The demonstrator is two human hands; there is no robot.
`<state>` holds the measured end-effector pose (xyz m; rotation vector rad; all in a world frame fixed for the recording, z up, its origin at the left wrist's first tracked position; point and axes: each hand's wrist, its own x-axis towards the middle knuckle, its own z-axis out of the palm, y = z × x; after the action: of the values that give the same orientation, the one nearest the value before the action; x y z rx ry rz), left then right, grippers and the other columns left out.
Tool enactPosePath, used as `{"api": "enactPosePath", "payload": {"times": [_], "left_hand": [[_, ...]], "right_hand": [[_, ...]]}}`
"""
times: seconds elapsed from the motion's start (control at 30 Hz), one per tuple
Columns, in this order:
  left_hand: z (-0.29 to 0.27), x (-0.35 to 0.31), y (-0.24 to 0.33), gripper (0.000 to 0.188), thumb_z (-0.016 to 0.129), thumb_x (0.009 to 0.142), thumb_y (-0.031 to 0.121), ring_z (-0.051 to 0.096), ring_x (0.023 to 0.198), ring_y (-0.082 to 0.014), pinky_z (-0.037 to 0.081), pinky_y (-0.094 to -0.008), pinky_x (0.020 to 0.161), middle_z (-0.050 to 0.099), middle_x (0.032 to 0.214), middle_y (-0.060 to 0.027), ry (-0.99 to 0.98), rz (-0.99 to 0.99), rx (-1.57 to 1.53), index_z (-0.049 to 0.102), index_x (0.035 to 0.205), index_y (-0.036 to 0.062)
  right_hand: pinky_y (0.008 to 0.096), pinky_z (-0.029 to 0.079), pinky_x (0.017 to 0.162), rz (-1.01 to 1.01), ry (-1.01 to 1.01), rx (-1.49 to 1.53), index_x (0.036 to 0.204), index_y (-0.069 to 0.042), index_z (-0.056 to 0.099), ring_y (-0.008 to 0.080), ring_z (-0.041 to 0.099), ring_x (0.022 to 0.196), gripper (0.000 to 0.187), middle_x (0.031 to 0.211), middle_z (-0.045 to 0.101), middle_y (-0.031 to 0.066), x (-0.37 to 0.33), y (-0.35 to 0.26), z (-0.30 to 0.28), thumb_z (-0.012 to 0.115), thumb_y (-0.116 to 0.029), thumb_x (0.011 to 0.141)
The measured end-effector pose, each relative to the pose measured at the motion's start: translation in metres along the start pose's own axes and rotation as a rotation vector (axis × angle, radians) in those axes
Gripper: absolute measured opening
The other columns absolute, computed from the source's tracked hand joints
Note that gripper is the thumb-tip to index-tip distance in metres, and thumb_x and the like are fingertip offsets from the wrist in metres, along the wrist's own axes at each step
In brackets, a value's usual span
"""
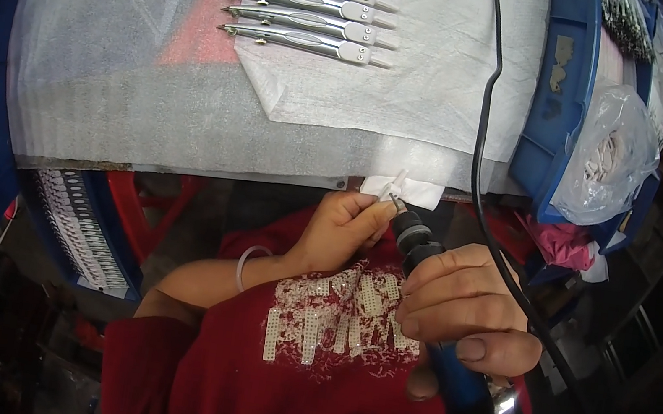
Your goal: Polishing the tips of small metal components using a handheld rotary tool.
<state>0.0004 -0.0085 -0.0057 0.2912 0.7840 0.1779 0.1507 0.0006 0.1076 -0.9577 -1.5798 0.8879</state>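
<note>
My left hand (343, 227) pinches a small pale part with a thin stem (399, 179) at the table's front edge. Its fingers cover most of the part, so its full shape is hidden. My right hand (466, 306) is wrapped round a blue and black electric screwdriver (468, 396), tilted with its nose up and to the left. The thin bit meets the part beside my left fingertips. Under the part lies a folded white pad (425, 193). Beyond it, several silver drawing compasses (304, 40) lie in a row on white cloth (313, 94).
Grey foam sheet (150, 114) covers the table. A black cord (484, 118) crosses its right side and hangs past my right hand. Blue bins (552, 111) stand at right, with a clear plastic bag (610, 157). Another blue bin (130, 251) at lower left holds metal parts.
</note>
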Motion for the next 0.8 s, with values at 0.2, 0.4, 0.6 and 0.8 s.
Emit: {"api": "enactPosePath", "payload": {"times": [0.2, 0.4, 0.6, 0.8], "left_hand": [[-0.005, 0.0, -0.002, 0.019, 0.054, 0.095, 0.015, 0.047, 0.059, -0.0019, 0.034, -0.0163, 0.051, 0.06, 0.075, 0.0032, -0.025, -0.009, -0.037, 0.067, 0.098, 0.0018], [-0.005, 0.002, -0.005, 0.018, 0.054, 0.095, 0.015, 0.049, 0.061, -0.0022, 0.036, -0.0165, 0.052, 0.061, 0.075, 0.0025, -0.003, 0.012, -0.027, 0.066, 0.098, 0.0015], [-0.003, -0.001, 0.0, 0.019, 0.054, 0.095, 0.015, 0.044, 0.058, -0.0019, 0.032, -0.0165, 0.05, 0.056, 0.071, 0.0038, -0.017, 0.025, -0.035, 0.066, 0.099, 0.0006], [0.004, -0.003, 0.011, 0.021, 0.054, 0.096, 0.017, 0.039, 0.056, -0.0016, 0.028, -0.0172, 0.049, 0.051, 0.067, 0.0058, -0.002, 0.002, 0.04, 0.066, 0.098, 0.0]], "right_hand": [[0.0311, 0.054, 0.053, -0.053, -0.049, 0.046, 0.093, -0.006, 0.039, 0.0213, 0.063, 0.058, 0.043, 0.076, 0.064, 0.0132, 0.005, 0.007, 0.003, 0.075, -0.027, 0.08], [0.0308, 0.053, 0.051, -0.091, -0.022, 0.042, 0.09, -0.006, 0.04, 0.0209, 0.063, 0.057, 0.041, 0.076, 0.064, 0.0139, 0.003, 0.01, 0.006, 0.075, -0.026, 0.08], [0.0301, 0.054, 0.055, -0.071, 0.034, -0.015, 0.104, -0.006, 0.038, 0.02, 0.064, 0.059, 0.048, 0.077, 0.063, 0.0105, -0.007, 0.005, 0.003, 0.073, -0.03, 0.082], [0.0324, 0.054, 0.057, -0.075, 0.049, 0.029, 0.105, -0.007, 0.038, 0.0197, 0.064, 0.06, 0.048, 0.078, 0.063, 0.0105, -0.012, 0.002, -0.002, 0.073, -0.029, 0.082]]}}
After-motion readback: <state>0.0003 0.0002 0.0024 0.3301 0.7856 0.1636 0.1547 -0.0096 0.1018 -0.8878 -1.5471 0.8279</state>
